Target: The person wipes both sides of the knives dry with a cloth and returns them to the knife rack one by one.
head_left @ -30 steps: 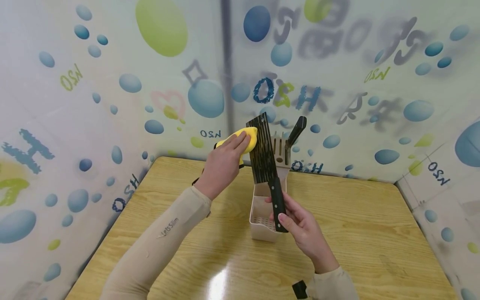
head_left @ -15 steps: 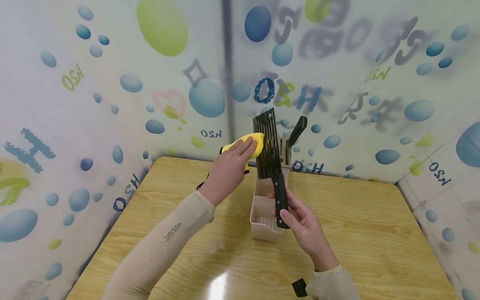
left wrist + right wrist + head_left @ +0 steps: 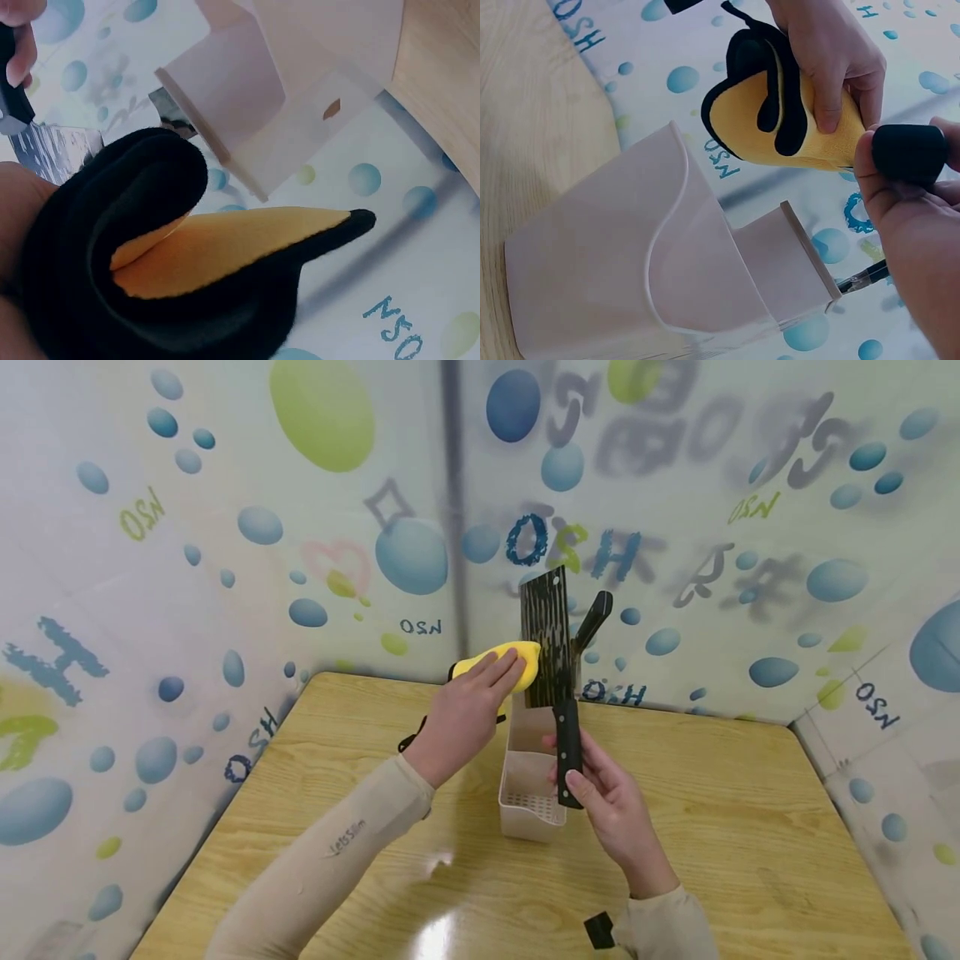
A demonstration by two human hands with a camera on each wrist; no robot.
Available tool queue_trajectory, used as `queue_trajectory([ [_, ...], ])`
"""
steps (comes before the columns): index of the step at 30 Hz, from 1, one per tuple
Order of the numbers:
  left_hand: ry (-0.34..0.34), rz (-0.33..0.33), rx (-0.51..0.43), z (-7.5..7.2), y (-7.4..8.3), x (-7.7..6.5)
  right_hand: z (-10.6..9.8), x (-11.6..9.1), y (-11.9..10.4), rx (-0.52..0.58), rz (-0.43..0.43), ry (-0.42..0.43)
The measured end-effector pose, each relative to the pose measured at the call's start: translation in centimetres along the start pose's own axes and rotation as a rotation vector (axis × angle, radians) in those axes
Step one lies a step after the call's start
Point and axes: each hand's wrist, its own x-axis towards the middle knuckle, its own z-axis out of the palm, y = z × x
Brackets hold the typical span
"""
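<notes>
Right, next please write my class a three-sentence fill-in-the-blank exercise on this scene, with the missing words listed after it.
1. The right hand grips the cleaver by its ____.
2. The left hand holds a yellow cloth with ____ edging.
3. The holder stands on the ____.

Missing words: handle; black; table.

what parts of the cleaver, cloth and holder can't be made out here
- Head view: part of the edge of the cleaver, covered by the cloth.
- Head view: most of the back of the holder, behind the cleaver.
- Left wrist view: much of the blade, behind the cloth.
- Left wrist view: most of the right hand, cut off at the top left.
- Right wrist view: nearly all the blade, behind the right hand.
</notes>
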Motion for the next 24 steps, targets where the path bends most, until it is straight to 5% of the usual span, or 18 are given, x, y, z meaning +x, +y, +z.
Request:
queue_trajectory([
  [11,0.005,0.044,0.017,0.4,1.0,-0.8,-0.3,0.2,0.1,-0.003,-0.030,0.009],
  [24,0.024,0.108,0.014,-0.1,2.2,-1.4,-0.3,0.3,0.1,-0.049,0.049,0.033],
])
